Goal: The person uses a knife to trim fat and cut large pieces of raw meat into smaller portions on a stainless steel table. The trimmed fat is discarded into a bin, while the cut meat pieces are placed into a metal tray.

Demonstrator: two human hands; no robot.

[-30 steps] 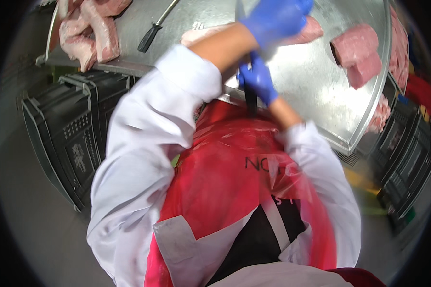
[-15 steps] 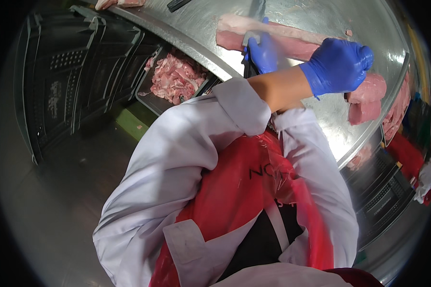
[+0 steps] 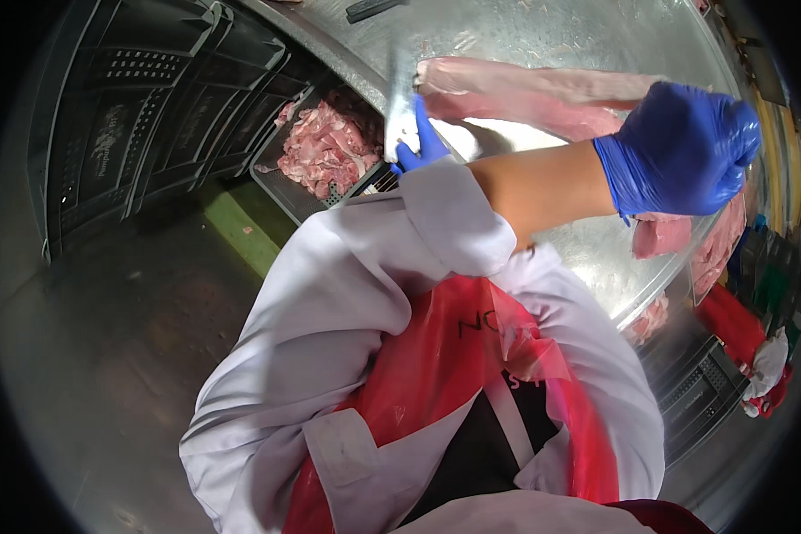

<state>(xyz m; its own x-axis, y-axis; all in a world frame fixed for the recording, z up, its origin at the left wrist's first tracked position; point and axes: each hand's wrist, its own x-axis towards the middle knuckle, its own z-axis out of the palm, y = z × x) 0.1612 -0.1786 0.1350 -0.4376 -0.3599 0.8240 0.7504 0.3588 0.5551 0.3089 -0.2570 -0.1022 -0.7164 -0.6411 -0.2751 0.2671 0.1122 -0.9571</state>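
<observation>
A long strip of pale pink meat (image 3: 525,89), with a whitish layer along its far side, lies across the metal table. My left hand (image 3: 685,149), in a blue glove, is closed in a fist over the strip's right end; what it holds, if anything, is hidden. My arms cross, the left over the right. My right hand (image 3: 425,142), also blue-gloved, is by the strip's left end, partly covered by my left sleeve. It grips what looks like a knife (image 3: 400,98), whose bright blade is blurred by motion. Another meat piece (image 3: 660,237) lies below my left hand.
A dark crate (image 3: 280,182) of meat trimmings (image 3: 327,149) stands left below the metal table's (image 3: 587,36) edge. Tall black crates (image 3: 116,133) are stacked farther left. A dark bar-shaped thing (image 3: 372,9) lies at the back. More meat (image 3: 719,242) and another crate (image 3: 694,400) are at the right.
My left fist has moved right and slightly nearer. My right hand has swung left with the knife, off the meat strip to beside its left end. The view has shifted slightly.
</observation>
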